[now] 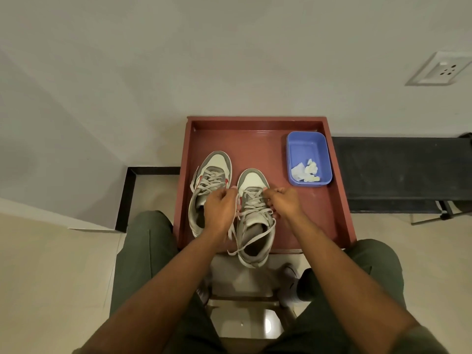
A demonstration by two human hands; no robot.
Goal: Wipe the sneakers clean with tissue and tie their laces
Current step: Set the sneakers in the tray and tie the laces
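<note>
Head view: a red-brown tray (258,146) carries two grey-and-white sneakers with toes pointing away from the person. The right sneaker (252,218) overhangs the tray's near edge at its heel; the left sneaker (212,180) lies just beside it, its laces loose. A blue plastic tub (297,152) in the tray's far right corner holds crumpled tissue (306,171), which suggests that wiping is complete. The step in hand is judged to be lace tying on the right sneaker. The left hand (221,208) is at the sneaker's left side, fingers curled inward, apparently pinching a lace; the contact point is hidden behind the hand. The right hand (283,201) is at the sneaker's right side, fingers curled, apparently holding the opposite lace. The lace ends (236,247) trail slack across the shoe opening toward the heel. The next move calls for drawing both laces taut, crossing them over the tongue, then forming and tightening a bow. The left sneaker remains untied.
</note>
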